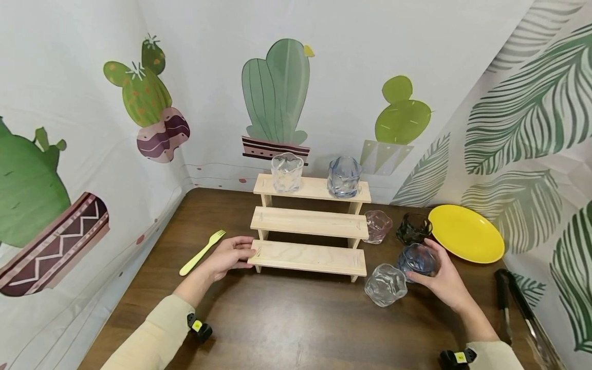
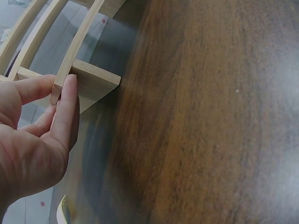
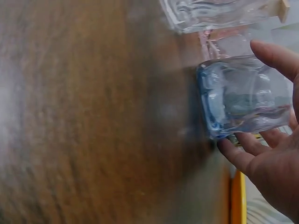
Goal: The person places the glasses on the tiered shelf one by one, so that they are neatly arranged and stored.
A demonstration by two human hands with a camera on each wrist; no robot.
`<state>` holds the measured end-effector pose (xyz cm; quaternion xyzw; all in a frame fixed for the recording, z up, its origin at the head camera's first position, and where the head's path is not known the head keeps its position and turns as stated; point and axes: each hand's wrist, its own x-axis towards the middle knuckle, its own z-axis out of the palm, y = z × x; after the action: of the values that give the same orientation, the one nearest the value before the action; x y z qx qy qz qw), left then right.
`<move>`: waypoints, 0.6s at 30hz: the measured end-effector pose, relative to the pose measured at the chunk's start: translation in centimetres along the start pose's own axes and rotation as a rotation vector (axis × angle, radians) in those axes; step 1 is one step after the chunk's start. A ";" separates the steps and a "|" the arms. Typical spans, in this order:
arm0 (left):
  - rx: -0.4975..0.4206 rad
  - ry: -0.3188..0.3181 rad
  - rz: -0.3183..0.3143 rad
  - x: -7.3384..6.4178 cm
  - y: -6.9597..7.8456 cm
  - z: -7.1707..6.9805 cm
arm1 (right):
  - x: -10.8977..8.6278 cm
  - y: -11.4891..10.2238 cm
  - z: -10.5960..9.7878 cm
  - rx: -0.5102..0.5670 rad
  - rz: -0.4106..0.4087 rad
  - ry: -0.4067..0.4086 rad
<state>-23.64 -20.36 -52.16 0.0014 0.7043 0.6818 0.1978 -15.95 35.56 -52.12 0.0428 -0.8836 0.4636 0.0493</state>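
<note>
Fingers of my right hand (image 1: 444,280) hold a blue cup (image 1: 418,259)

From far off, I see the cup upright, over the right part of the worktop (image 1: 296,318); I cannot tell if it touches down. The wooden stand (image 1: 309,222) lies to its left, long side running left to right. My left hand (image 1: 226,258) pinches the left end of its lowest step (image 1: 307,258), well apart from the cup.

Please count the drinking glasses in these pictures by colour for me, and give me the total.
Clear glasses: 2
Blue glasses: 2, one of them held in the right hand
Pink glass: 1
Black glass: 1
Total: 6
</note>
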 end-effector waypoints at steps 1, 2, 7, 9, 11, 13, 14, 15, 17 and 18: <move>0.001 -0.001 0.001 0.0 0.0 0.0 | 0.0 0.2 0.1 0.007 -0.003 0.006; 0.001 0.000 0.001 0.1 0.0 0.0 | 0.1 0.3 0.2 0.017 -0.006 0.010; 0.001 0.001 0.002 0.1 -0.1 0.0 | 0.0 0.6 0.5 0.032 0.020 0.016; 0.000 0.001 0.003 0.1 -0.1 0.1 | 0.0 0.6 0.5 0.049 0.047 0.010; 0.001 0.001 0.003 0.1 -0.1 0.1 | -0.1 0.6 0.5 0.068 0.069 0.003; 0.003 -0.001 0.001 0.1 -0.1 0.0 | -0.2 0.6 0.5 0.080 0.082 0.000; 0.003 -0.001 0.000 0.1 -0.1 0.0 | -0.2 0.6 0.5 0.076 0.085 -0.001; 0.003 0.000 0.000 0.1 -0.1 0.0 | -0.2 0.7 0.5 0.062 0.091 0.002; 0.002 0.001 0.000 0.1 -0.1 0.0 | -0.2 0.8 0.5 0.036 0.095 0.013; 0.002 0.000 0.003 0.2 -0.1 0.0 | -0.2 0.8 0.5 0.022 0.097 0.020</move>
<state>-23.75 -20.31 -52.35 0.0023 0.7049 0.6815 0.1967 -15.92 35.59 -53.08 -0.0045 -0.8790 0.4755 0.0352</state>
